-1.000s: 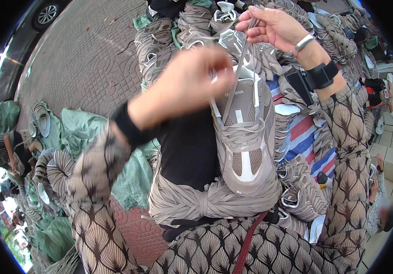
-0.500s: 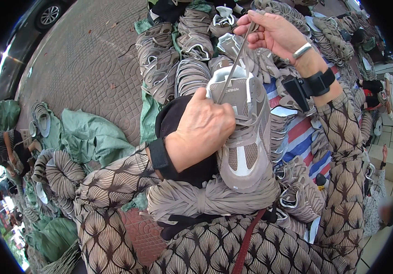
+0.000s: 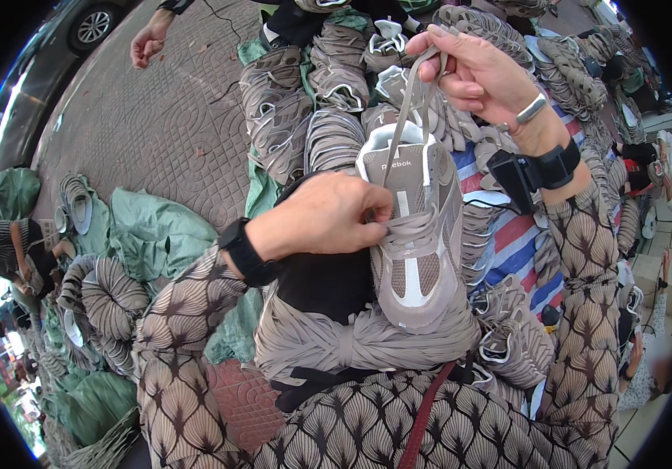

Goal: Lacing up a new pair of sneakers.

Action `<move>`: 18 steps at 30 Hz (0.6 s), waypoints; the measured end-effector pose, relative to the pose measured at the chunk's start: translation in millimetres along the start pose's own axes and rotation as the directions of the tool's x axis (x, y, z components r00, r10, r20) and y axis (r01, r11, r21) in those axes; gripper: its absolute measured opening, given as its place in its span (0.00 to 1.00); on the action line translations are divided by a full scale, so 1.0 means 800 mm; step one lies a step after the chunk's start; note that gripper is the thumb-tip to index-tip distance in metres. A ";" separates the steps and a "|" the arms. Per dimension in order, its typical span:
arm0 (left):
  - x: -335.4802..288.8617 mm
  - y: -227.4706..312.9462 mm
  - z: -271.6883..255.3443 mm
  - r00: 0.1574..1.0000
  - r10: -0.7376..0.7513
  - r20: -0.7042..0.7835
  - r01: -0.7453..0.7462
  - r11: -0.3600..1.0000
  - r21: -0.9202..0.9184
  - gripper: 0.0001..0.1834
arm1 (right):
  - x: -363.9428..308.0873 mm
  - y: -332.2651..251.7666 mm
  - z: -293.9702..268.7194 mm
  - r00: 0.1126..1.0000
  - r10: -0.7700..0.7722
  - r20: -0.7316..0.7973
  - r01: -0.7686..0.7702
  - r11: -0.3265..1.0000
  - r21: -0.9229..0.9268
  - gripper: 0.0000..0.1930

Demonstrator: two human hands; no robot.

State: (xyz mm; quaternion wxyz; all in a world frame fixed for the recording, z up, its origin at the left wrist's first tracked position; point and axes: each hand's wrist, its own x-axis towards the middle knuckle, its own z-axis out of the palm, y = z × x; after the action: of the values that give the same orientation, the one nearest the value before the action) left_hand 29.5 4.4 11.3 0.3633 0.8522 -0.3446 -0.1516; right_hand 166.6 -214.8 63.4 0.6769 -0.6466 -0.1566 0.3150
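A taupe sneaker [image 3: 410,295] with white trim lies in my lap, toe toward me, resting on a thick bundle of flat taupe shoelaces [image 3: 312,344]. Above its collar, my right hand [image 3: 480,74] is closed in a pinch on a shoelace [image 3: 407,109], which hangs in a loop down to the sneaker. At the left side of the lacing, my left hand [image 3: 324,213] has its fingers curled in a pinch against the sneaker's eyelet edge. What lies between those fingertips is hidden.
Stacks of similar shoes [image 3: 277,117] stand ahead, with more on a striped sheet [image 3: 508,250] at the right. Green sacks [image 3: 156,230] and shoe uppers [image 3: 109,297] lie at the left. Another person's hand [image 3: 148,43] hangs at the upper left.
My left hand has shifted left, uncovering more of the sneaker's tongue and lacing. The taut single lace now hangs as a loose loop from my right hand. Another person's hand has appeared at upper left.
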 end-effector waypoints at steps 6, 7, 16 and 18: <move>-0.019 0.010 -0.002 0.984 0.174 -0.022 -0.176 0.982 -0.076 0.04 | -0.010 0.003 0.009 0.993 0.063 0.104 -0.066 0.998 0.022 0.17; -0.024 0.022 -0.006 0.981 0.192 -0.029 -0.194 0.978 -0.072 0.04 | -0.011 0.003 0.013 0.992 0.060 0.112 -0.063 0.998 0.024 0.17; -0.021 -0.026 -0.007 0.984 0.095 -0.152 -0.067 0.982 0.177 0.03 | 0.006 0.003 0.011 0.979 0.100 0.175 -0.101 0.995 -0.001 0.18; -0.014 -0.023 -0.003 0.988 0.048 -0.150 -0.038 0.997 0.069 0.03 | 0.017 -0.001 -0.028 0.996 -0.072 0.056 0.072 0.997 0.007 0.15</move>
State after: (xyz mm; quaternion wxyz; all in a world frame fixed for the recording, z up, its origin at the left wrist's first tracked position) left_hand 31.4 22.5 -0.3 0.3630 0.8653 -0.3390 -0.0672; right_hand 190.7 -223.7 58.6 0.6848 -0.6295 -0.1980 0.3091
